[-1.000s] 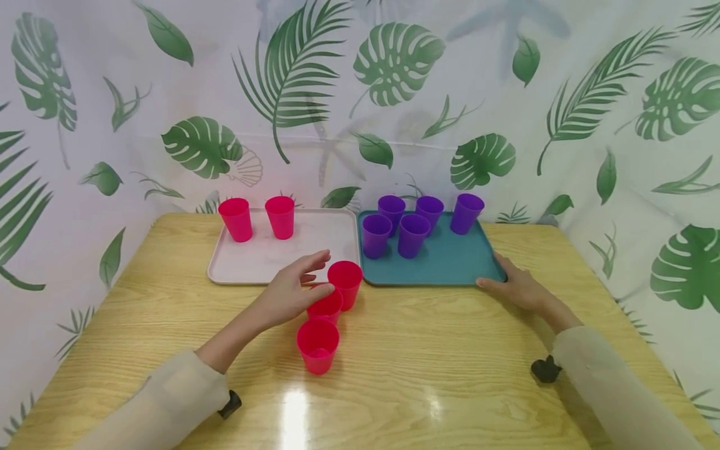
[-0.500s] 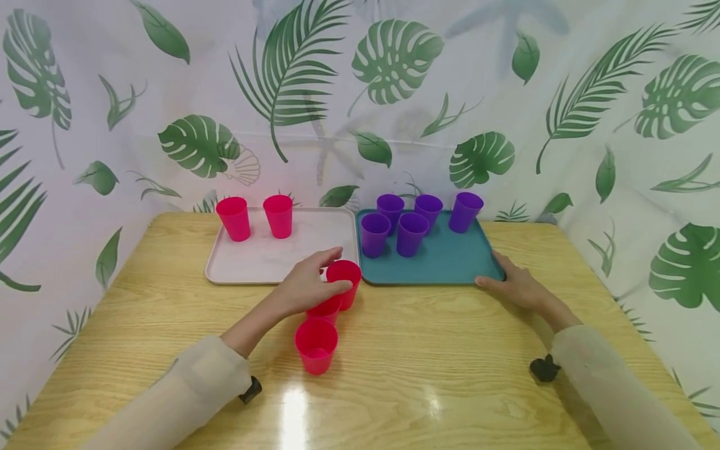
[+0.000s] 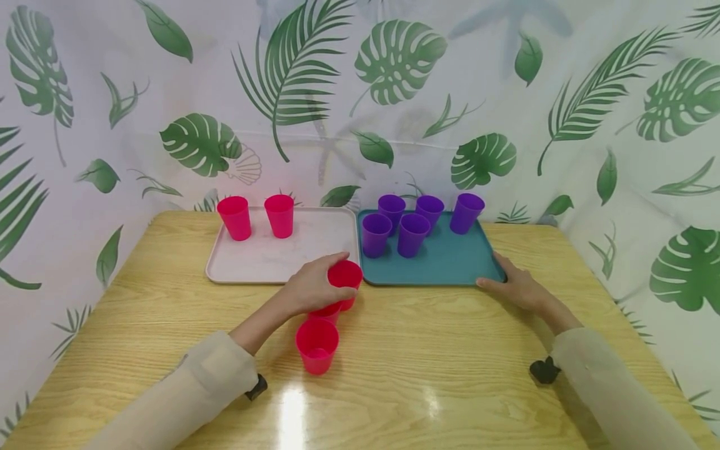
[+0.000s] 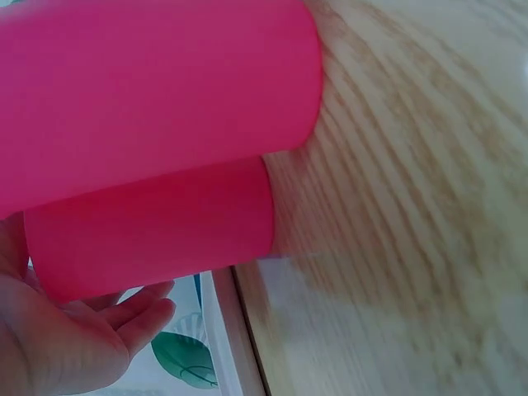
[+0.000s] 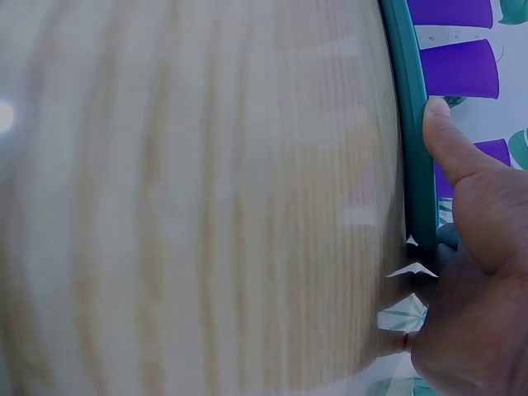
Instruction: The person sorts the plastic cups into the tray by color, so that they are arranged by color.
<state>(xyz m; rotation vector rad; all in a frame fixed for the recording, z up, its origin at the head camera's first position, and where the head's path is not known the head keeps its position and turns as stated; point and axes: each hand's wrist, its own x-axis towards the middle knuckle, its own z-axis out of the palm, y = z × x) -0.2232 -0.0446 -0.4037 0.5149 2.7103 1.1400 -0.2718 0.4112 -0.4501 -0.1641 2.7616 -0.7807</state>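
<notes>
My left hand (image 3: 317,286) is around the farthest of three red plastic cups (image 3: 345,273) on the table, thumb at its near side and fingers at its far side. A second red cup (image 3: 326,311) is partly hidden under that hand, and the third red cup (image 3: 317,347) stands nearest. In the left wrist view, fingers lie along the gripped red cup (image 4: 157,231), behind a closer one. My right hand (image 3: 517,285) holds the front right corner of the teal tray (image 3: 450,272); its thumb presses the rim in the right wrist view.
On the white tray (image 3: 264,265) at left stand two upright red cups (image 3: 279,216). Several purple cups (image 3: 413,235) stand on the teal tray, mostly toward its left and back. The trays touch side by side on the wooden table (image 3: 427,362), before a leaf-patterned cloth (image 3: 410,137).
My left hand has moved right and forward, from above the middle cup to around the farthest red cup. The right hand has stayed at the tray corner.
</notes>
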